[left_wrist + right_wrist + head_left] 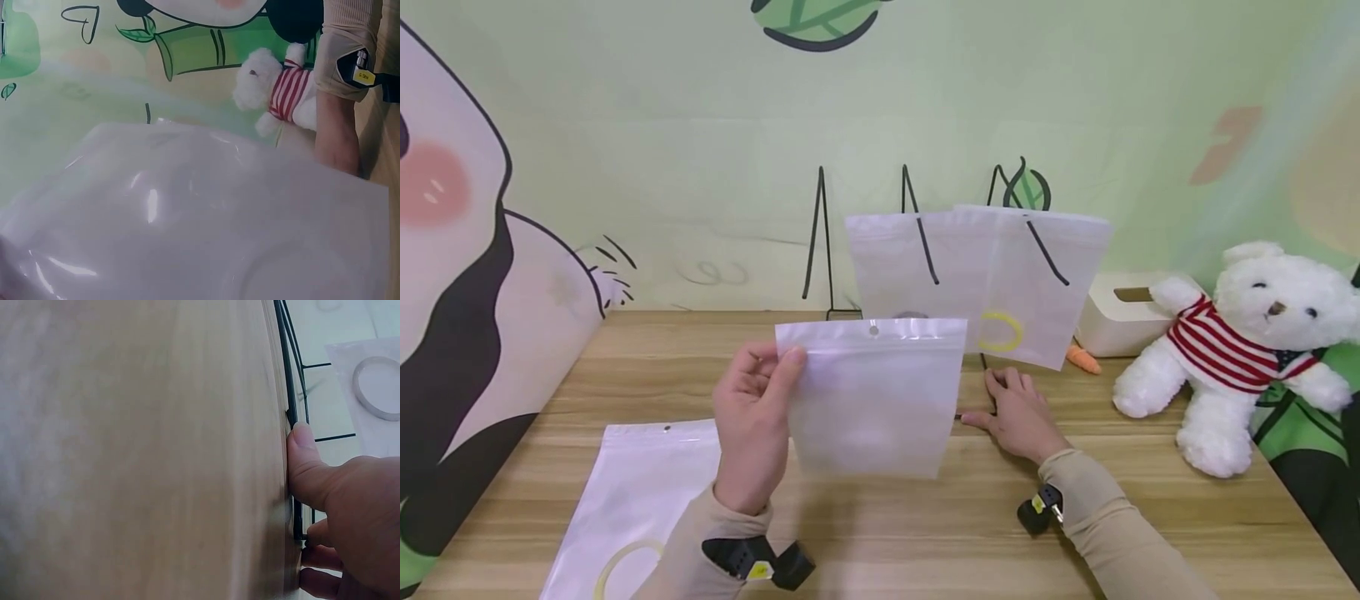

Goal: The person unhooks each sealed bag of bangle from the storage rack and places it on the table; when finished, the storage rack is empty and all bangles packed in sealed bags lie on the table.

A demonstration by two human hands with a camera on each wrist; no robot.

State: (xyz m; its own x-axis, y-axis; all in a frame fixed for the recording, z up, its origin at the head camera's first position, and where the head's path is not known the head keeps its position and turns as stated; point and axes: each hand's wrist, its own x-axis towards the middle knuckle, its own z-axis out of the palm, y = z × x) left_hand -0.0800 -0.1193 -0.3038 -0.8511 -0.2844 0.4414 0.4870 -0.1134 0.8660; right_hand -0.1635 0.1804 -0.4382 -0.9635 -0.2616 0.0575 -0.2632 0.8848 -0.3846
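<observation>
Nearest the camera, your left hand point(754, 425) pinches the top left corner of a white zip pouch point(874, 408) between thumb and curled fingers; it stands upright between your hands, above the wooden table point(917, 542). Your right hand point(1018, 417), lower and just right of it, holds the base of a black wire rack point(297, 519) with thumb and bent fingers. Behind, hanging pouches point(1022, 292) fill hooks; a flat pouch point(632, 483) lies by your left forearm
</observation>
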